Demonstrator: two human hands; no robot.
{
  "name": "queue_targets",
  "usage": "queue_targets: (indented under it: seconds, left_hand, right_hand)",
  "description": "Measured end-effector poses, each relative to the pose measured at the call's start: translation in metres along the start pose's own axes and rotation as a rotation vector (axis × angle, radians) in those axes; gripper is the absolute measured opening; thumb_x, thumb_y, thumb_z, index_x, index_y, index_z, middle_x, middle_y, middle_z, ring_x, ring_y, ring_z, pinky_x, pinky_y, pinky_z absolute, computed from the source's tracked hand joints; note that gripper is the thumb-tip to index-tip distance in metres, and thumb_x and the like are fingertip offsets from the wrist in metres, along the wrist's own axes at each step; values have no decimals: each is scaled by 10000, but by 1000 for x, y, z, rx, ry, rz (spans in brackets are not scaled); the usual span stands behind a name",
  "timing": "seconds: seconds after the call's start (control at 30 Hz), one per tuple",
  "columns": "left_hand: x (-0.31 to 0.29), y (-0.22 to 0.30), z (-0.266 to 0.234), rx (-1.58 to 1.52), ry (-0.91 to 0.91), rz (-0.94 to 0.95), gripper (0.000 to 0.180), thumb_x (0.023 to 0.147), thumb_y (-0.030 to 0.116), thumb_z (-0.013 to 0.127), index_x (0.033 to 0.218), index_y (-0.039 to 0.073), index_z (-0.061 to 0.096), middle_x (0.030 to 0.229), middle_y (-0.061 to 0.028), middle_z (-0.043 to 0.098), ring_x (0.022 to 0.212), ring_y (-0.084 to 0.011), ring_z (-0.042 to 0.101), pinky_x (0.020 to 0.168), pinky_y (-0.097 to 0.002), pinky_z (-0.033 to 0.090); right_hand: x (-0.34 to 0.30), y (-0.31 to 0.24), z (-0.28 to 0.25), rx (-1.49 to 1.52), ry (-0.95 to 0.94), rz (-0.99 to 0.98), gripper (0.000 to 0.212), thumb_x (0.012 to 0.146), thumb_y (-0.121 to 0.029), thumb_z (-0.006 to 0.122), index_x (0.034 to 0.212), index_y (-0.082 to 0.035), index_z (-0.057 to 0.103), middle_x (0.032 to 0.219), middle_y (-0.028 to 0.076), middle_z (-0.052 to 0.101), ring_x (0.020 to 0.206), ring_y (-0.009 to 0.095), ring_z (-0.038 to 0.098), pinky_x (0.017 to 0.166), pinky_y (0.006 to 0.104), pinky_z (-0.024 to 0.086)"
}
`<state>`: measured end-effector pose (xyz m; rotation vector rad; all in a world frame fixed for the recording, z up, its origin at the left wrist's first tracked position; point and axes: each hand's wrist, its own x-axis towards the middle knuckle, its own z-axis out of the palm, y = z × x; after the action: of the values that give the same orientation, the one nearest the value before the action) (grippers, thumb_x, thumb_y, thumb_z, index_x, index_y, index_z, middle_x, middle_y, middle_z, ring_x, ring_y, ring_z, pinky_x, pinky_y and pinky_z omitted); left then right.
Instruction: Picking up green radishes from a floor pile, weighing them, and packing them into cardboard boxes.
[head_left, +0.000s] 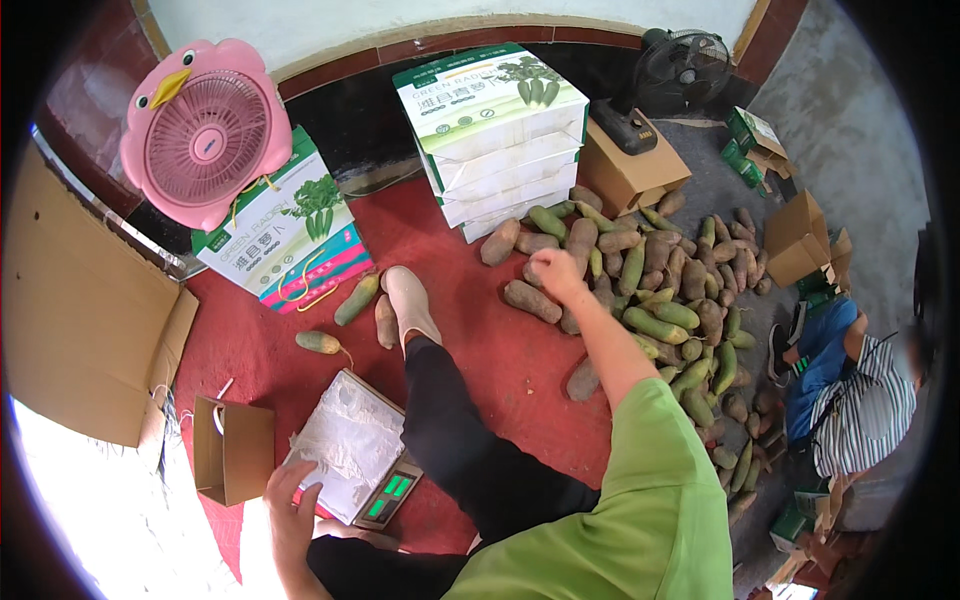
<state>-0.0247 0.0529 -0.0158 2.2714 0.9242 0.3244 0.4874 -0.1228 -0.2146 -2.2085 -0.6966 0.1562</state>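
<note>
At the left edge of the radish pile, my right hand (560, 274) has its fingers bent down over a soil-coated radish (534, 275). Their undersides are hidden. Another muddy radish (532, 301) lies just below it, and one more (500, 243) is up and to the left. My left hand (290, 502) hangs empty, fingers apart, by the near left corner of a digital scale (345, 450). Crumpled white plastic covers the scale's plate, and its display glows green. Two green radishes (357, 300) (318, 342) and a brown one (386, 322) lie beyond the scale.
White-and-green cartons (500, 150) are stacked at the back. A pink fan (207, 140) stands by another carton (290, 225), a black fan (640, 130) on a brown box. An open box (232, 450) sits left of the scale. At right is a person in stripes (860, 400).
</note>
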Motion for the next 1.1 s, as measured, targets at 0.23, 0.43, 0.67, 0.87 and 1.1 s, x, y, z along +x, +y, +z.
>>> queue_targets:
  seconds: [0.23,0.43,0.67,0.87,1.1]
  left_hand:
    - [152,29,50,-543,-212,-86,449,848,57,565,1289,-3,503,1197,-108,597,1106,-213,569,913,-322,461]
    - [307,61,126,-919,-331,-111,653,955,376,524,1448,30,273,1431,-170,377,1309,-300,385,952,-407,449]
    - [422,100,187,-1049,-334,-104,866,916,503,539,1497,47,85,1555,-152,127,1436,-338,107,1054,-492,328]
    - [445,121,234,-1085,-380,-75,921,878,602,524,1503,77,95,1564,-119,116,1453,-271,36,1104,-539,183]
    - [378,101,207,-1064,-300,-135,776,893,573,520,1463,125,243,1493,-95,276,1394,-255,211,1076,-519,212]
  right_hand:
    - [142,28,-68,118,367,6,447,814,-297,663,1133,12,606,1070,219,640,1034,340,605,899,408,466]
    - [217,7,-114,-18,576,-18,598,801,-360,674,1234,27,531,1230,259,548,1169,370,511,990,420,399]
    - [257,-31,-128,178,470,84,859,770,-485,682,1369,56,390,1405,262,400,1310,357,397,1066,387,330]
    - [275,-10,-115,302,371,178,809,768,-466,700,1303,88,454,1307,252,472,1213,323,478,1000,384,385]
    - [170,-34,-100,558,614,211,489,772,-231,734,1100,47,499,1030,127,539,924,188,529,801,314,445]
